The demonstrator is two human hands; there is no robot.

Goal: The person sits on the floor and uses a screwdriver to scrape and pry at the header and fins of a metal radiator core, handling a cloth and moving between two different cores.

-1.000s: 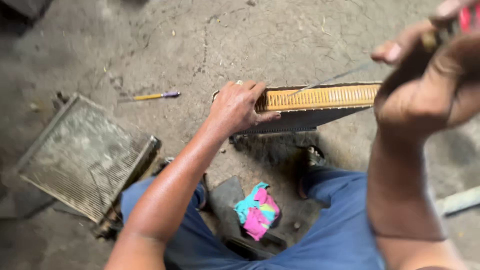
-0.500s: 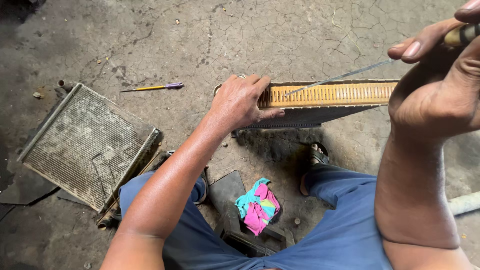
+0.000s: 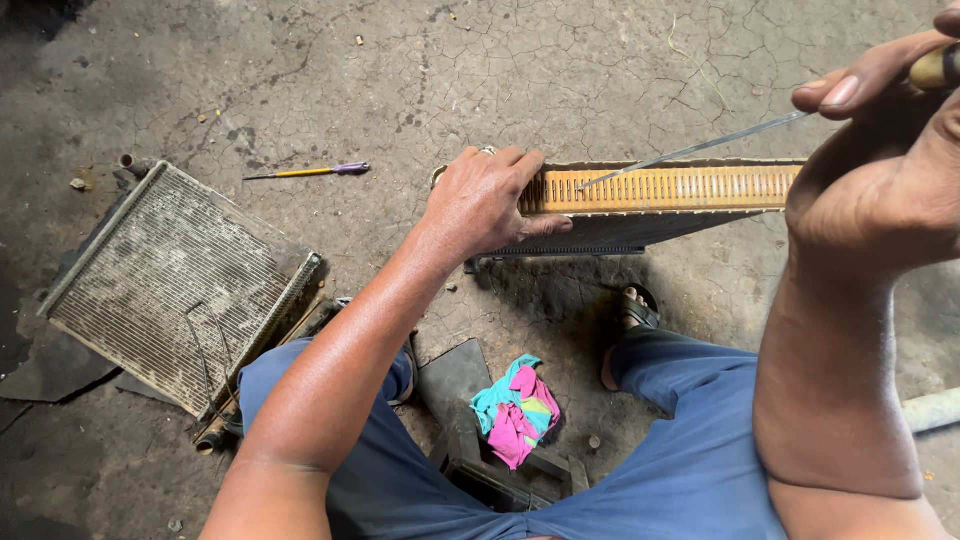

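Note:
A radiator core (image 3: 665,190) stands on its edge on the cracked floor in front of me, its brass-coloured slotted top facing up. My left hand (image 3: 487,200) grips its left end from above. My right hand (image 3: 880,165) is raised close to the camera at the right and is closed on the handle of a long thin metal rod (image 3: 690,152). The rod slants down to the left, and its tip rests in the slots near the left part of the core's top.
A second, dirty grey radiator (image 3: 170,285) lies flat at the left. A yellow and purple screwdriver (image 3: 310,171) lies on the floor behind it. A pink and teal rag (image 3: 517,408) sits on a dark block between my blue-trousered legs. A pale pipe (image 3: 930,410) lies at the right edge.
The view has shifted a little, so the flat radiator shows more fully. My right hand has lowered and the rod's tip now rests on the slotted top. My left hand keeps its grip.

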